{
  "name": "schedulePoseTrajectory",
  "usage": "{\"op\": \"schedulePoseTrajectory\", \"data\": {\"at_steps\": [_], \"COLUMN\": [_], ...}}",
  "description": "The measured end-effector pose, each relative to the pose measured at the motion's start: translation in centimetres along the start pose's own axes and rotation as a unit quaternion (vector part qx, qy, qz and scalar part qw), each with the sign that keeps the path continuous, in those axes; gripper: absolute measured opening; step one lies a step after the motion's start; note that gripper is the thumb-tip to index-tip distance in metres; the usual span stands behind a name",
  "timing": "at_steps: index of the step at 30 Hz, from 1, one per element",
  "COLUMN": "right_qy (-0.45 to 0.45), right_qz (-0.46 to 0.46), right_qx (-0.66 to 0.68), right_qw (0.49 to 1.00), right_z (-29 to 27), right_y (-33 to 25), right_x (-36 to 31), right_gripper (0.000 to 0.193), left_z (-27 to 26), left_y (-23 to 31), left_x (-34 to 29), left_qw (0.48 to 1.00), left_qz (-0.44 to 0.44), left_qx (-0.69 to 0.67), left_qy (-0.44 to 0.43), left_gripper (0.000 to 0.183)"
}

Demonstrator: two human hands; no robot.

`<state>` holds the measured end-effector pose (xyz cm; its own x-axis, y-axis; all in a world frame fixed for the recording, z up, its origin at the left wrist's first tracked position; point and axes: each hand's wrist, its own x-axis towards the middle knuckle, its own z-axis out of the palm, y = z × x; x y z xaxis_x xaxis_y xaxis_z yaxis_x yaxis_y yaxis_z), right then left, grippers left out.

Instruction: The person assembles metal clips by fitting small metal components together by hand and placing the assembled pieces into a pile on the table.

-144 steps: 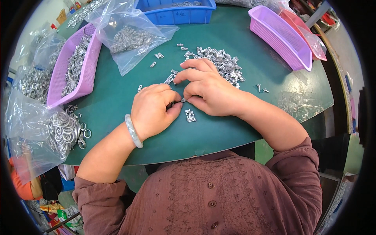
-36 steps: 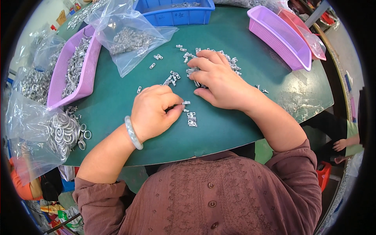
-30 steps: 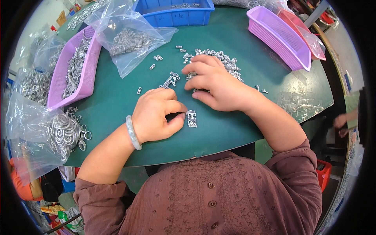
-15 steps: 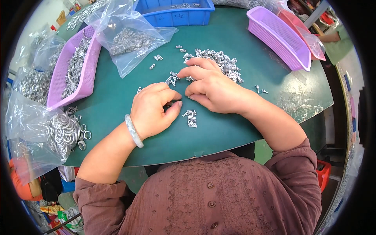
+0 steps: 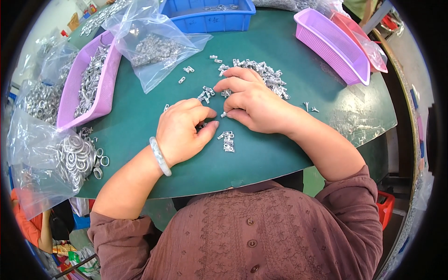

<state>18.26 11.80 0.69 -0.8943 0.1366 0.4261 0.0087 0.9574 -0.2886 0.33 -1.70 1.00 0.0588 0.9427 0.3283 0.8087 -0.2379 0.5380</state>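
Observation:
My left hand (image 5: 183, 125), with a pale bangle (image 5: 160, 156) at its wrist, rests over the green table with its fingers curled. Bits of silvery metal (image 5: 202, 124) show between its thumb and fingers; the rest is hidden. Facing it, my right hand (image 5: 255, 102) pinches a small silvery metal part (image 5: 223, 114) between thumb and forefinger, its other fingers spread toward a loose pile of such parts (image 5: 268, 77). A small cluster of them (image 5: 227, 141) lies nearer me, below the gap between my hands. A few more parts (image 5: 206, 94) lie just beyond my left fingers.
On the left stand a purple basket of metal pieces (image 5: 69, 100), a clear bag of small parts (image 5: 156, 49) and a heap of metal rings (image 5: 77, 158). A blue bin (image 5: 212, 22) is at the back. Another purple basket (image 5: 329, 44) stands back right beside a red tray (image 5: 361, 39).
The small part at my right fingertips now shows more plainly. Both hands have barely shifted. At the far right a person's arm has gone from view; at lower left a person in orange has moved.

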Motion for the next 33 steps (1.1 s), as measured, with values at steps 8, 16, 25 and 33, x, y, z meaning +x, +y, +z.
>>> {"op": "schedulePoseTrajectory", "data": {"at_steps": [8, 16, 25, 33], "right_qy": [0.02, 0.005, -0.04, 0.009], "right_qz": [-0.018, 0.009, 0.022, -0.025], "right_qx": [0.066, 0.021, -0.037, 0.028], "right_qw": [0.997, 1.0, 0.998, 0.999], "right_z": [0.0, -1.3, -1.2, -0.3], "right_y": [-0.8, -0.1, 0.0, -0.6], "right_x": [0.5, 0.0, -0.3, 0.2], "right_gripper": [0.01, 0.019, 0.008, 0.006], "left_z": [0.1, 0.2, -0.1, -0.2], "left_y": [-0.1, -0.3, 0.1, 0.4], "left_x": [0.0, 0.0, 0.1, 0.4], "left_qw": [1.0, 0.999, 0.996, 1.0], "left_qz": [0.021, 0.026, 0.092, 0.02], "left_qx": [-0.001, -0.008, -0.006, 0.004], "left_qy": [0.01, 0.024, -0.009, 0.013], "left_gripper": [0.009, 0.006, 0.012, 0.012]}}
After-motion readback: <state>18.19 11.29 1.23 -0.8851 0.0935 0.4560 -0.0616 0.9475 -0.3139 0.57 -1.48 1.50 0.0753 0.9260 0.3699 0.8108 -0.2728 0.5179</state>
